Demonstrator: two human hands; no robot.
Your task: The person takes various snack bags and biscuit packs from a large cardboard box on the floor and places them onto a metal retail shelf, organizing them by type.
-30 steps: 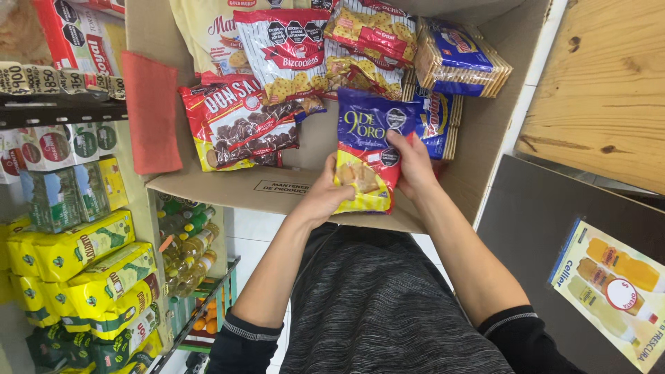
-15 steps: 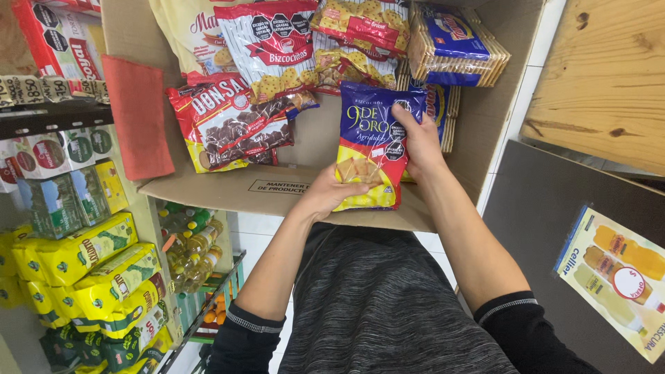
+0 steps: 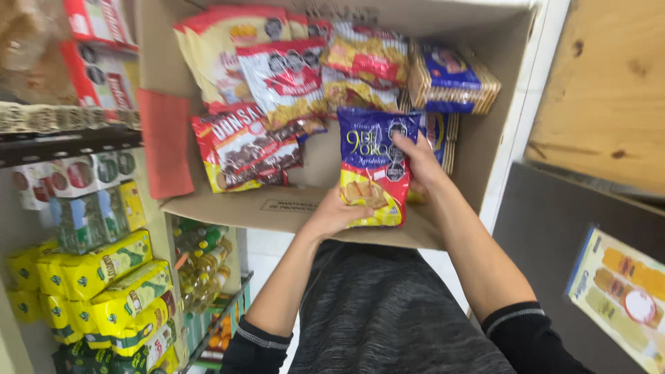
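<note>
Cracker packet between both hands, seemingly.

Likely a grocery shop: stocked shelves, carton of snack packets.

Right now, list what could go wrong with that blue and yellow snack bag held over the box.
1. The blue and yellow plastic snack bag is pinched by both hands, left, right; squeezing might crush its contents.
2. The open brown cardboard box seems to overhang the shelf; pushing could tip it.
</note>
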